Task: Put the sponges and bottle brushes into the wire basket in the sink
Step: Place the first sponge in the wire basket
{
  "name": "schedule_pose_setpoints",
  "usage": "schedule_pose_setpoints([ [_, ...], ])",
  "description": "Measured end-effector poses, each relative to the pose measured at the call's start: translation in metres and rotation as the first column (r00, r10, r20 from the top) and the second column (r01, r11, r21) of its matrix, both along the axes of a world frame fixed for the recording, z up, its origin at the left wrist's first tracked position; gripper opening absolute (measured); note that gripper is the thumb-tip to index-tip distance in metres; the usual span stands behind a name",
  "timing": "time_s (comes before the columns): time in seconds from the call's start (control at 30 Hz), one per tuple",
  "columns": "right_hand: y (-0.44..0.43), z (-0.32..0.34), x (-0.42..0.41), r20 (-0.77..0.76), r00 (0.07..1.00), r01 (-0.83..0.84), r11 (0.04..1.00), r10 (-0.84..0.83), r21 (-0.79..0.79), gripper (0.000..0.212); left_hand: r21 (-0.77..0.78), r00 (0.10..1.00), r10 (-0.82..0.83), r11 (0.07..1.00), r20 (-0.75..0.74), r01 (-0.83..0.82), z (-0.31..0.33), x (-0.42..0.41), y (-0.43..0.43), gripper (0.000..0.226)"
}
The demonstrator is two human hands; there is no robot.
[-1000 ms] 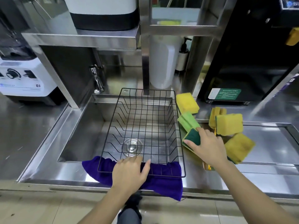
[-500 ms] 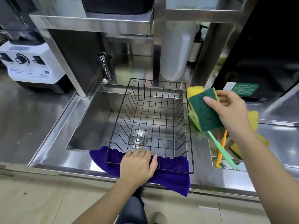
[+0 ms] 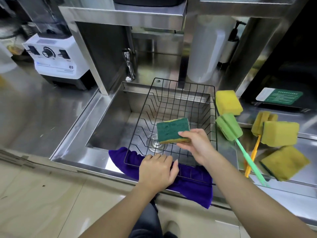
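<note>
From the head camera, the wire basket (image 3: 171, 124) sits in the sink (image 3: 109, 122), its near rim resting on a purple cloth (image 3: 190, 184) draped over the sink's front edge. Nothing lies inside the basket; the drain shows through its wire floor. The right hand (image 3: 197, 143) holds a sponge (image 3: 172, 130) above the basket's middle, green side up, pinched at its near right corner between thumb and fingers. The left hand (image 3: 157, 170) rests palm down on the cloth at the basket's near rim, fingers loosely spread and gripping nothing.

On the counter (image 3: 42, 109) to the right of the basket lies a yellow sponge (image 3: 228, 102), just beside the rim. Near it lies a green bottle brush (image 3: 229, 127) with its handle running toward the camera, and an orange-handled brush (image 3: 262, 120) crosses beside it. Two more yellow sponges (image 3: 281, 135) lie farther right, one behind the other. A blender (image 3: 54, 57) stands on the counter at left.
</note>
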State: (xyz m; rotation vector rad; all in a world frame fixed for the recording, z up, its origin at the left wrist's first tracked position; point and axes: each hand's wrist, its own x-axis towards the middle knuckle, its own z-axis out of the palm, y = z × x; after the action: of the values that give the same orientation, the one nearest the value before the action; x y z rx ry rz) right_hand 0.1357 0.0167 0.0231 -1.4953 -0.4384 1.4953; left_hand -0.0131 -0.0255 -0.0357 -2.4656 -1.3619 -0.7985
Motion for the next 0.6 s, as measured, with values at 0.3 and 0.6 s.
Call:
schedule_pose_setpoints([
  [0.3,-0.004,-0.031,-0.021,0.161,0.953,-0.227,0.958,0.255,-0.173,0.042,-0.004,1.000,-0.002,1.000,0.008,0.002,0.002,0.000,-0.001,0.033],
  [0.6,-0.007,-0.025,-0.020,0.296,0.739,-0.586,0.794,0.605,-0.159,0.046,0.015,1.000,-0.024,1.000,0.012,0.024,0.000,-0.001,-0.001,0.032],
])
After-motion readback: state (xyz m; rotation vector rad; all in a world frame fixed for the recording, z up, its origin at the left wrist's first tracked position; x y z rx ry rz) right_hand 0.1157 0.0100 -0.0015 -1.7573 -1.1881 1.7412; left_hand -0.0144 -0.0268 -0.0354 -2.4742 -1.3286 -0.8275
